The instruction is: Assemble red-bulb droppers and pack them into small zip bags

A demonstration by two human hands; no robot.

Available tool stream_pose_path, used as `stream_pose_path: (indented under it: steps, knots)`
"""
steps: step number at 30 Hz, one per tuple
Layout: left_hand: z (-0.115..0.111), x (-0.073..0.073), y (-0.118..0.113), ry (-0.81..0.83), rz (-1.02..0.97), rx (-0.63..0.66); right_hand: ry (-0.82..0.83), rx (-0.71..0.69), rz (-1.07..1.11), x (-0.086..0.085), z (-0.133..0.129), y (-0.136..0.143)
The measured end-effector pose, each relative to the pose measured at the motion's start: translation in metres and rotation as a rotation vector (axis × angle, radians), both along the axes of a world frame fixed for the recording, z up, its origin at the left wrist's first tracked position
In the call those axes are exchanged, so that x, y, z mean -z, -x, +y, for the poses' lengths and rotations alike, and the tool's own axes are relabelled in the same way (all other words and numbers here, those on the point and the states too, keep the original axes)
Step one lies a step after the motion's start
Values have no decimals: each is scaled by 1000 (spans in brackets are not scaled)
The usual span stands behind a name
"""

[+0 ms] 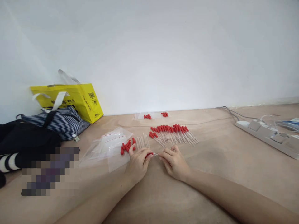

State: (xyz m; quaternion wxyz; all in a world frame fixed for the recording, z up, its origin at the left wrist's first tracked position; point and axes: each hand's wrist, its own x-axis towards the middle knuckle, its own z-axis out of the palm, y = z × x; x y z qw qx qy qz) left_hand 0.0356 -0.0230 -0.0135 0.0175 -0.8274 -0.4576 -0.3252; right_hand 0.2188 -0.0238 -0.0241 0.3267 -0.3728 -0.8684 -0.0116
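My left hand (139,161) is closed around a red rubber bulb (150,154), pinching it between thumb and fingers. From the other side my right hand (174,162) grips a thin clear dropper tube (156,154), whose end meets the bulb; how deep it sits is hidden. Loose red bulbs (127,145) lie just beyond my left hand. Beside them several bare clear tubes (142,141) rest in a row. Farther right spreads a row of droppers with red bulbs (174,129), their clear stems pointing toward me.
Clear zip bags (112,140) lie left of the bulbs. At the wall is another clear bag (154,115) with red bulbs. A yellow bag (87,102), a striped bag (63,121) and dark cloth (28,140) fill the left. A power strip (268,137) with cables stands right.
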Motion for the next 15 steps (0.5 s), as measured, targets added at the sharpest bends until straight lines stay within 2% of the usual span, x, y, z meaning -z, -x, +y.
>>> stream_pose_path:
  steps: [4, 10, 15]
  knots:
    - [-3, 0, 1, 26, 6, 29, -63, -20, -30, 0, 1, 0]
    - [-7, -1, 2, 31, 63, 162, -159, -125, -91, -4, 6, -8]
    - [-10, -3, -1, 33, 82, 191, -137, -133, -97, -6, 5, -6]
